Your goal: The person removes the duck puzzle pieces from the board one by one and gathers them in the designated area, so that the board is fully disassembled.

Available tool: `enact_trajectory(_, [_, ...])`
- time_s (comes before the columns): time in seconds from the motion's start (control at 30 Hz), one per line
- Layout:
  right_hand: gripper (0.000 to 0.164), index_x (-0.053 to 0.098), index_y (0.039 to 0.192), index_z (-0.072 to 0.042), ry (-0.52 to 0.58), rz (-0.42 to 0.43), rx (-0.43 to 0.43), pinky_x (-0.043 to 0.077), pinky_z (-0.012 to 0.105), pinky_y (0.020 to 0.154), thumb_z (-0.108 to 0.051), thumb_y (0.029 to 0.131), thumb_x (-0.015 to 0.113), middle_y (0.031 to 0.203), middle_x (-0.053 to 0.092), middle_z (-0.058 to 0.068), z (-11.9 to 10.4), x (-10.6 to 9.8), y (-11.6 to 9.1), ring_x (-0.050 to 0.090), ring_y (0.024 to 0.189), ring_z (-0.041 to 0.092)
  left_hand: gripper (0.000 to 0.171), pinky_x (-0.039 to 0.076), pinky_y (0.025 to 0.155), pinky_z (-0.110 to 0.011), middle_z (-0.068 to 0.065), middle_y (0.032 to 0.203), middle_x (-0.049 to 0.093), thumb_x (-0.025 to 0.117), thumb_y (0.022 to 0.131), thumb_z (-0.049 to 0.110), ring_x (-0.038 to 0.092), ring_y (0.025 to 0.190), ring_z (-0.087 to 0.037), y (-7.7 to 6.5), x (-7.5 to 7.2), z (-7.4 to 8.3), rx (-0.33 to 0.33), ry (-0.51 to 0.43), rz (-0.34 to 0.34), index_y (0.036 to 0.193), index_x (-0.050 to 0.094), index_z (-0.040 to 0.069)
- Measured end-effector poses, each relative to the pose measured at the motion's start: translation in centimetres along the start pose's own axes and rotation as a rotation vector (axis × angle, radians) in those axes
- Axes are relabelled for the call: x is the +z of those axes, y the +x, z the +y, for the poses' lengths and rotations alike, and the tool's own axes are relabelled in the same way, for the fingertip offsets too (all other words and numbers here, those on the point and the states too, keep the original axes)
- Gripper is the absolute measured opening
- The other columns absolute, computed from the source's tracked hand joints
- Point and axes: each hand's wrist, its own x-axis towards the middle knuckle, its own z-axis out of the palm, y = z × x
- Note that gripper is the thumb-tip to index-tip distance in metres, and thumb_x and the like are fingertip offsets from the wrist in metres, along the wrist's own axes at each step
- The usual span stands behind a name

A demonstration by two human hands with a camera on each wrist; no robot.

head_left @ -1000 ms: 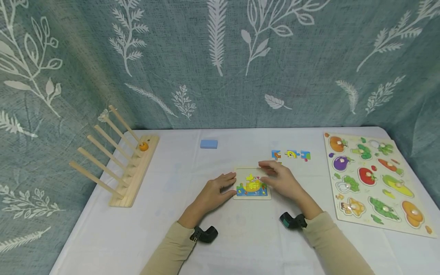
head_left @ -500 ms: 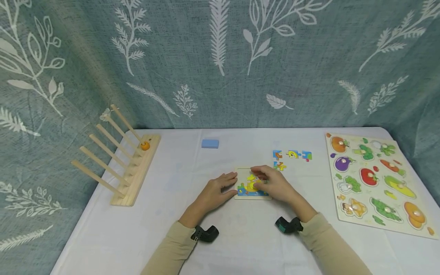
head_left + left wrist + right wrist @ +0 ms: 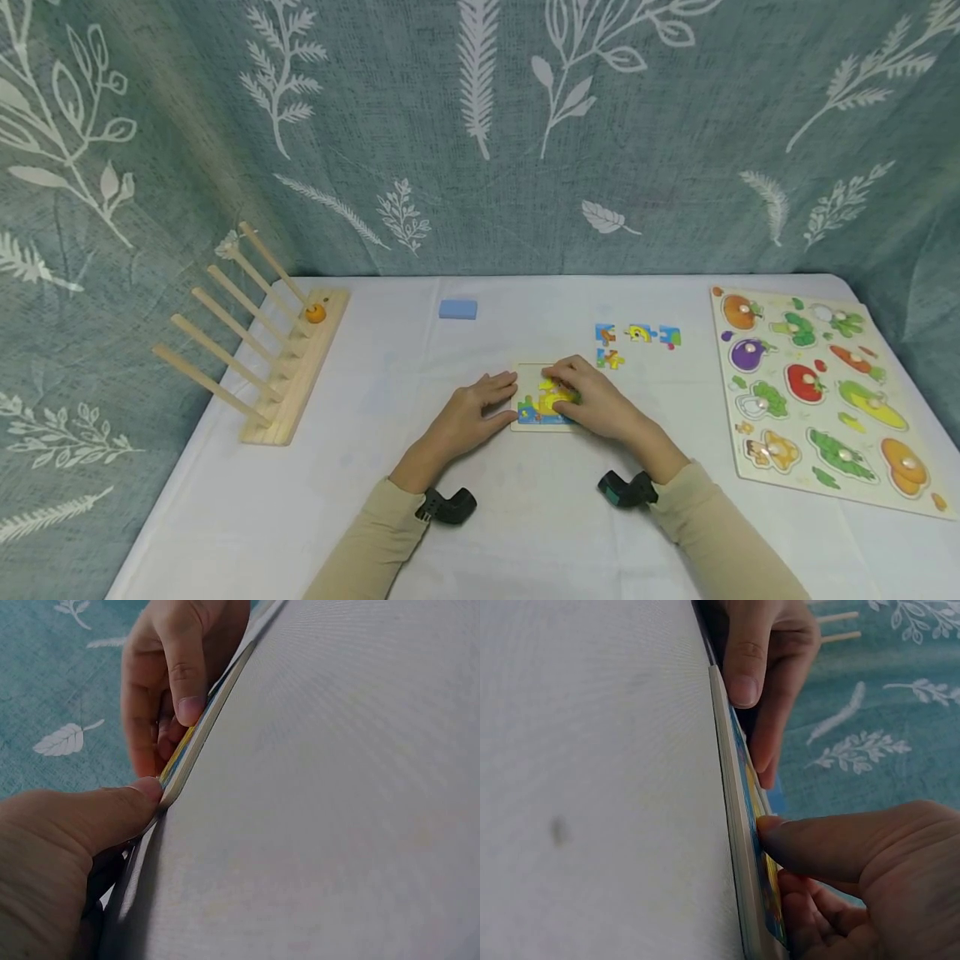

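In the head view a small wooden jigsaw board (image 3: 528, 427), with a yellow and blue picture partly filled in, lies flat on the white table. My left hand (image 3: 471, 417) touches the board's left side, its thumb near the front corner and its fingers farther back. My right hand (image 3: 600, 402) reaches over the right part of the board, thumb and curled fingers around a yellow jigsaw piece (image 3: 552, 400) on the picture. The right wrist view shows the right thumb (image 3: 810, 844) against the coloured surface. Fingers partly hide the picture.
Several loose jigsaw pieces (image 3: 640, 333) lie beyond the board to the right. A blue block (image 3: 457, 309) sits at the back. To the left stands a wooden peg rack (image 3: 300, 375) with an orange bead (image 3: 315, 313). A vegetable puzzle board (image 3: 813, 433) lies at the right.
My right hand has moved left from the board's right edge over the picture, uncovering one loose piece behind it. The left hand stays at the board's left side.
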Motion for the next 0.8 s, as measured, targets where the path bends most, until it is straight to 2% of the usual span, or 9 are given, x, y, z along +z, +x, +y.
enact_trajectory(0.13, [0.048, 0.052, 0.134, -0.002, -0.016, -0.023, 0.003, 0.048, 0.044, 0.097, -0.010, 0.088, 0.065, 0.127, 0.048, 0.015, -0.16, -0.04, 0.05, 0.052, 0.110, 0.025, 0.046, 0.031, 0.116, -0.038, -0.011, 0.139, 0.051, 0.069, 0.087, 0.021, 0.045, 0.132, -0.025, 0.09, 0.04, -0.14, 0.002, -0.011, -0.001, 0.126, 0.059, -0.002])
enact_trajectory(0.37, [0.045, 0.053, 0.130, 0.001, -0.004, -0.023, 0.023, 0.048, 0.043, 0.094, -0.008, 0.088, 0.065, 0.127, 0.047, 0.016, -0.40, -0.10, 0.04, 0.051, 0.104, 0.023, 0.045, 0.032, 0.115, -0.040, -0.012, 0.139, 0.051, 0.069, 0.087, 0.020, 0.046, 0.132, -0.027, 0.09, 0.06, -0.05, 0.018, -0.008, 0.004, 0.125, 0.059, -0.003])
enact_trajectory(0.6, [0.042, 0.052, 0.127, -0.002, 0.041, -0.013, 0.027, 0.047, 0.046, 0.099, -0.009, 0.088, 0.066, 0.124, 0.049, 0.014, -0.24, -0.10, 0.00, 0.053, 0.111, 0.027, 0.045, 0.032, 0.115, -0.039, -0.013, 0.138, 0.052, 0.070, 0.086, 0.018, 0.047, 0.131, -0.027, 0.04, 0.08, -0.18, 0.036, 0.004, 0.013, 0.124, 0.060, -0.003])
enact_trajectory(0.8, [0.040, 0.051, 0.125, -0.004, 0.070, -0.002, 0.009, 0.047, 0.046, 0.099, -0.007, 0.087, 0.067, 0.122, 0.051, 0.012, 0.02, 0.03, -0.02, 0.053, 0.110, 0.026, 0.045, 0.033, 0.115, -0.039, -0.012, 0.138, 0.052, 0.070, 0.086, 0.018, 0.047, 0.130, -0.027, 0.05, 0.15, -0.27, 0.037, 0.009, 0.016, 0.124, 0.060, -0.003])
